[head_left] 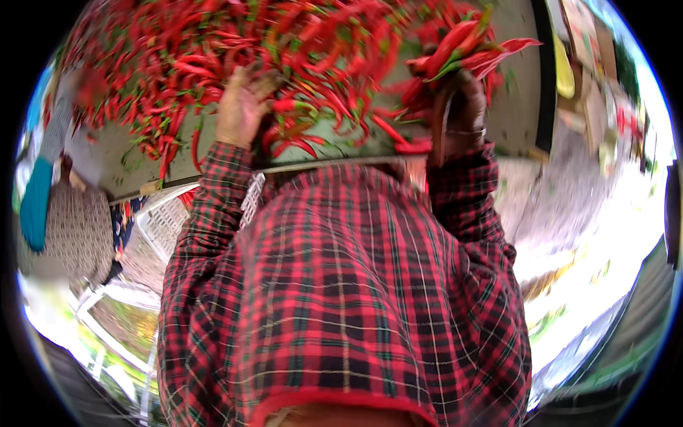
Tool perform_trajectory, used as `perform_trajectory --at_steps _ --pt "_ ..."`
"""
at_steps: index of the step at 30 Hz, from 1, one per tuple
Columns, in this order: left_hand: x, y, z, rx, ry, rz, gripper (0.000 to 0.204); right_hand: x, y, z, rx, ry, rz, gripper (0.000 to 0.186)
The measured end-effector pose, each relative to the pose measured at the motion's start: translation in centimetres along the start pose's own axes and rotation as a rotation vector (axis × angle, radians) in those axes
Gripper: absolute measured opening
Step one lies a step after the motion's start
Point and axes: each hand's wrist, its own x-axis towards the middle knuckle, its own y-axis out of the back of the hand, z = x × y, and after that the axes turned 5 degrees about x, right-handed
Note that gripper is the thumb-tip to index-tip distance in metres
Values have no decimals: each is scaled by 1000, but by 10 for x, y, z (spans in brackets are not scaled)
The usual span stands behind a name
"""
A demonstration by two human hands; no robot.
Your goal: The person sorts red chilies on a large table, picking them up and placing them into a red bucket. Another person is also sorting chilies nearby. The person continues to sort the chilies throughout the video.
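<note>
Plaid shirt [341,299] | right hand [459,107] grips chili bunch [462,46], tips up-right

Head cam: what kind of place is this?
Probably an outdoor produce sorting spot, perhaps at a farm or market. A big heap of red chili peppers covers a table, the right hand holds a bunch of chilies, white plastic crates stand below, and another person works alongside.

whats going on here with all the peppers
A person in a red plaid shirt stands at a table heaped with red chili peppers. The right hand grips a bunch of chilies; the left hand reaches into the pile. Another person is at the left.
</note>
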Motion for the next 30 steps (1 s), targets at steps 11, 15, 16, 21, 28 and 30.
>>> perform_trajectory --at_steps 11,15,16,21,28,30 --pt "11 5 10 269 90 86 50 -249 222 -19 131 570 441 61" --pt "16 -1 19 351 102 73 50 -274 311 19 51 429 806 54" --pt "17 -4 22 369 100 78 50 -283 346 23 -54 356 921 55" --pt "7 -6 23 462 60 174 49 -268 415 16 -1230 35 1482 55" --pt "-46 18 -2 442 -131 338 37 -92 234 -54 -886 651 685 24" --pt "-49 16 -10 439 -127 380 37 -45 211 -59 -1168 610 545 22"
